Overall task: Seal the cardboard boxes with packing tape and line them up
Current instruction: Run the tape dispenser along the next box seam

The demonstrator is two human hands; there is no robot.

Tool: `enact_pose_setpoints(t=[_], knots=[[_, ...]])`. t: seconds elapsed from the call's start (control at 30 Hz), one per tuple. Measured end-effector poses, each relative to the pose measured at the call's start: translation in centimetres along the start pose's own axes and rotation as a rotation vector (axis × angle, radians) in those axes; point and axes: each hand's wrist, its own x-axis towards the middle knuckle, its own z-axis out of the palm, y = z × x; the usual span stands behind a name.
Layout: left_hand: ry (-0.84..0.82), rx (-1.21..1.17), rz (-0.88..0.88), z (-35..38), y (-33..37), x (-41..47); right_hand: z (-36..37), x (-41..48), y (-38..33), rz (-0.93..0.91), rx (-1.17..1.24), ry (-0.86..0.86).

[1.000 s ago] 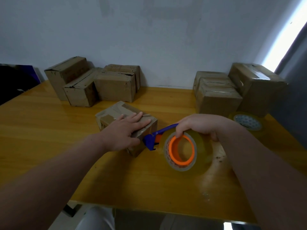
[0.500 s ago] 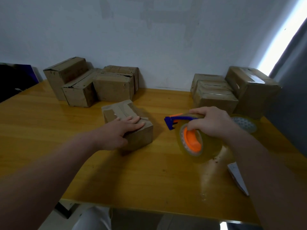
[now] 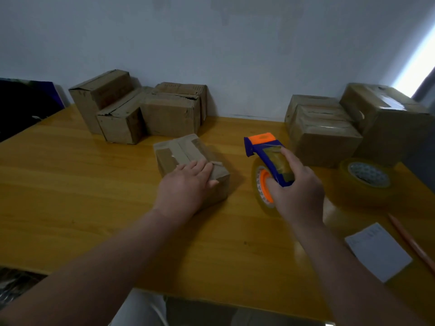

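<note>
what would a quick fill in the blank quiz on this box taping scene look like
1. The left hand lies flat on the ____ of the taped box.
2. The right hand grips the tape dispenser, whose roll core is ____.
3. The spare tape roll lies on the table to the dispenser's ____.

Missing words: top; orange; right

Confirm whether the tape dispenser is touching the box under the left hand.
No: the tape dispenser in the right hand is clear of the box under the left hand, with bare table between them.
</note>
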Motion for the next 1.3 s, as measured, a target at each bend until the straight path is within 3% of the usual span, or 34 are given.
enact_pose_setpoints(t=[0.43,0.8,1.0,1.1,1.2,1.3], knots=[[0.06,0.071,0.061,1.9,-0.8,-0.6,-0.2,-1.2,0.2,0.03,0.005,0.011],[0.028,-0.24,0.322,2.1,-3.3,-0.2,-1.1,-0.9,0.0,0.116,0.08,-0.072],[0.089,-0.311,0.332,2.2,-3.0,0.2,-1.9,-0.8,-0.3,0.225,0.21,-0.143],[0.047,-0.322,0.352,2.1,-3.6,0.3,-2.5,-0.7,-0.5,0.276,0.157,-0.186],[-0.058,-0.192,0.296,2.0,-4.4,0.3,-2.9,-0.3,-0.5,0.296,0.021,-0.22],[-0.211,-0.196,0.019,1.5,-4.7,0.2,-3.4,0.1,-0.4,0.283,-0.07,-0.252]])
